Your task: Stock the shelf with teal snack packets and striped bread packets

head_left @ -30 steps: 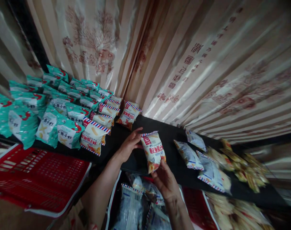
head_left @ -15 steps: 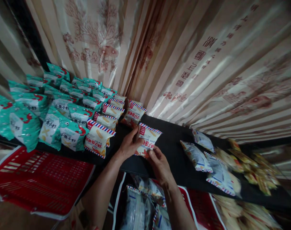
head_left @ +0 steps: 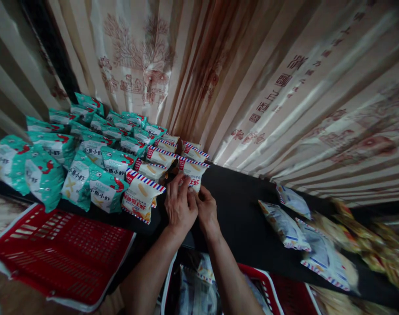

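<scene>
Both my hands are at the lower part of a cream snack bag with a red-and-blue striped top edge, which stands upright on the black table. My left hand has its fingers bent over the bag's lower front. On the lower right side, my right hand grips it with the fingertips partly hidden. Just behind is a similar bag. To the left stands a column of matching cream bags, the front one nearest my left hand.
Rows of teal snack bags fill the left side. Below the table edge are a red basket and another basket holding bags. Several striped bags lie flat at right, near yellow packets. A printed curtain hangs behind.
The cream bag in my hands has moved back and slightly left, close in front of the similar bag. My hands have come closer together, and the view has shifted a little.
</scene>
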`<action>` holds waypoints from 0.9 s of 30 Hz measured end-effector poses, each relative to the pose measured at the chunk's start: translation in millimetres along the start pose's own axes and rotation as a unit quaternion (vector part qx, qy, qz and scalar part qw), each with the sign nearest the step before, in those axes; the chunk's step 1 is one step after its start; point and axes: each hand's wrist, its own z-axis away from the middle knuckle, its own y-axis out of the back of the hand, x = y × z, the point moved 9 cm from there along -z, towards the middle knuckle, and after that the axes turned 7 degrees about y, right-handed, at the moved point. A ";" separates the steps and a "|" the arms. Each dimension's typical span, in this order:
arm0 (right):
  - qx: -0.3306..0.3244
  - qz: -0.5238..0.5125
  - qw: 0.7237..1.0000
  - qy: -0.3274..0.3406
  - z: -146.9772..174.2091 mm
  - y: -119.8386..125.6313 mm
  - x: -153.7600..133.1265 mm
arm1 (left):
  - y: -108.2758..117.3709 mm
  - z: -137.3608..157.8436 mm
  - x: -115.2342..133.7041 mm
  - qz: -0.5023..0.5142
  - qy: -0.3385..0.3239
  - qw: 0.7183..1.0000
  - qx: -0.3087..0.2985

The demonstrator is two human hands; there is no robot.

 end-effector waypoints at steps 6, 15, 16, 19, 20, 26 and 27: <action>0.013 0.067 0.998 0.014 -5.4 -2.9 10.2 | -8.9 3.5 -6.7 -0.028 0.033 0.999 -0.004; 0.028 0.119 0.992 0.019 -3.1 -1.4 10.0 | -15.3 3.5 -13.5 -0.044 0.052 0.997 -0.035; 0.027 0.124 0.992 0.015 -3.5 -1.9 11.8 | -15.7 3.4 -14.0 -0.047 0.051 0.997 -0.037; 0.025 0.126 0.992 0.006 -5.7 -3.8 17.3 | -15.6 2.6 -15.8 -0.051 0.055 0.997 -0.035; 0.024 0.121 0.992 0.006 -6.3 -4.3 18.3 | -15.0 2.3 -16.4 -0.052 0.057 0.997 -0.031; 0.027 0.082 0.996 0.038 12.1 9.1 6.9 | -11.9 4.6 -16.4 -0.040 0.056 0.997 -0.023; 0.040 0.092 0.994 0.044 20.7 17.6 3.9 | -11.4 5.5 -15.4 -0.031 0.049 0.998 -0.025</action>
